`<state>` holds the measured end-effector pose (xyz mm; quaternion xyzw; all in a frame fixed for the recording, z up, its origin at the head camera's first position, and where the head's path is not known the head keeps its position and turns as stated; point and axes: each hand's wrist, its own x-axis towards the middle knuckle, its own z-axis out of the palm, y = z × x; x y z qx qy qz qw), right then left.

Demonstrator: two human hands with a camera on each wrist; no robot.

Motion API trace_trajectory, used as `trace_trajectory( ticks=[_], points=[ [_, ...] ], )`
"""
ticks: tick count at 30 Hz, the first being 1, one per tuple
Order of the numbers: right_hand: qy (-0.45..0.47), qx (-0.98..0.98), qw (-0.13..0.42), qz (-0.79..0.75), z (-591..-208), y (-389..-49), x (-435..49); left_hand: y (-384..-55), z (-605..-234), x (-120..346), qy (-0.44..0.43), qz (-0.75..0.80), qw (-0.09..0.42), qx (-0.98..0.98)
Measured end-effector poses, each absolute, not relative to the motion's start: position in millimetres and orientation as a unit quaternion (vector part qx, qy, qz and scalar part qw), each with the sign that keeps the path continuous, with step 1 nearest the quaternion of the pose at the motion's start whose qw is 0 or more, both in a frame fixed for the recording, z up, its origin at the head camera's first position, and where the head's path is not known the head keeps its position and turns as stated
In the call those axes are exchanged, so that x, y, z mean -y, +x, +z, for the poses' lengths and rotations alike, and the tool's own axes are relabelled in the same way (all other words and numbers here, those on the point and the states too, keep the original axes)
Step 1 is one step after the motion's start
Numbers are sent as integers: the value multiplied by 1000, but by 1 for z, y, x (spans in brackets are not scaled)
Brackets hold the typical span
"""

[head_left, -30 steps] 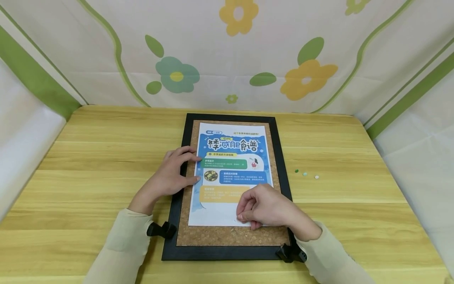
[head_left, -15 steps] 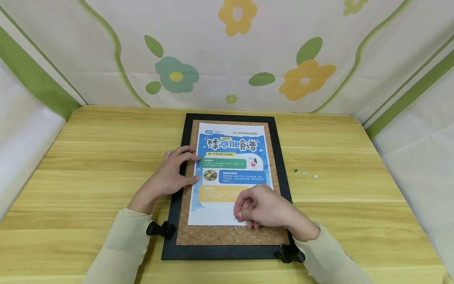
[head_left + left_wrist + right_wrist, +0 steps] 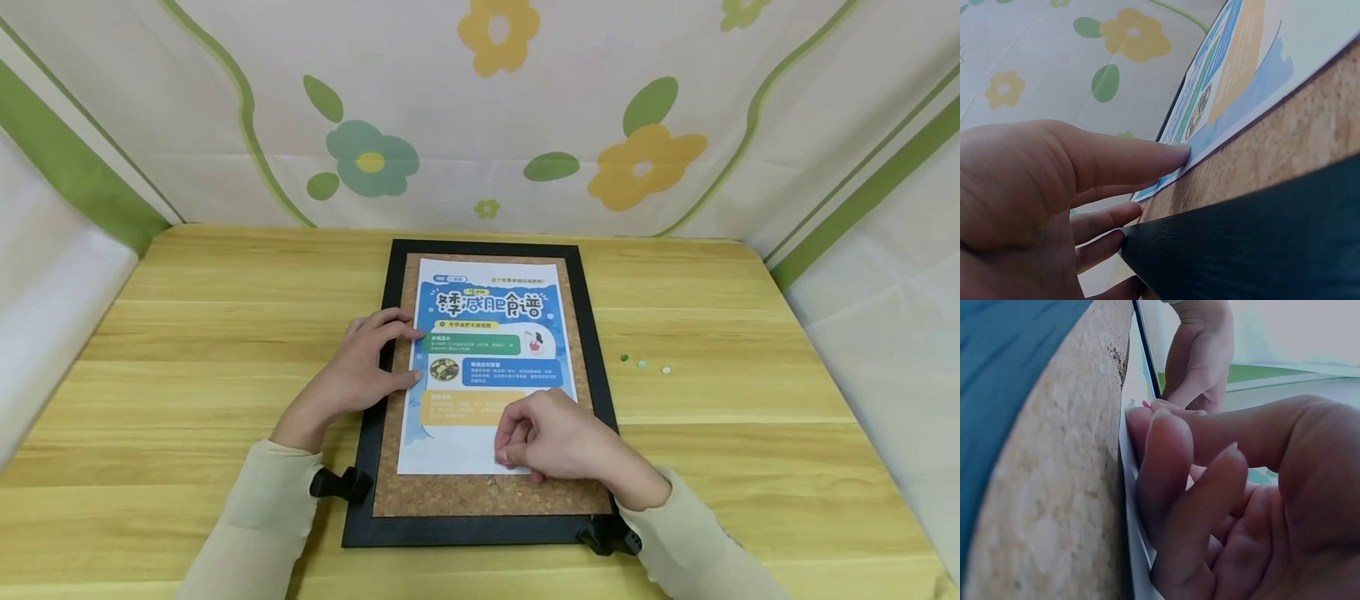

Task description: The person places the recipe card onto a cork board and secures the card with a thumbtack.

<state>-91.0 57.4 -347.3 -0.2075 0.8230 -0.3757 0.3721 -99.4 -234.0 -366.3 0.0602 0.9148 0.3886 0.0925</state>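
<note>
A printed poster sheet (image 3: 487, 367) in blue, green and orange lies on a black-framed cork board (image 3: 427, 497). My left hand (image 3: 360, 364) rests at the poster's left edge, thumb and fingertips touching the paper; in the left wrist view the lower fingers lie at the black frame. My right hand (image 3: 551, 437) is low on the sheet, near its bottom edge. Between its thumb and fingertips shows a tiny pink thumbtack (image 3: 1146, 404), mostly hidden by the fingers. The remaining fingers of that hand are curled against the paper.
Right of the board on the wooden table (image 3: 720, 467) lie a green tack (image 3: 624, 357), a light blue tack (image 3: 641, 363) and a white tack (image 3: 666, 370). A flowered cloth (image 3: 420, 108) stands behind the table. Both wrists carry black camera mounts.
My right hand has shifted slightly left along the bottom of the poster, its fingertips still together. My left hand keeps its place at the poster's edge.
</note>
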Motion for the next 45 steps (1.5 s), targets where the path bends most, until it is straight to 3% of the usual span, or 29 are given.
trace_trajectory(
  ticks=[30,45],
  points=[
    [-196,-789,412,-411,-351,-97,-61,-102,-366,233,61,387,96,-915],
    [-185,-798,405,-407,-350,-95,-58,-101,-367,234,55,391,97,-914]
  ],
)
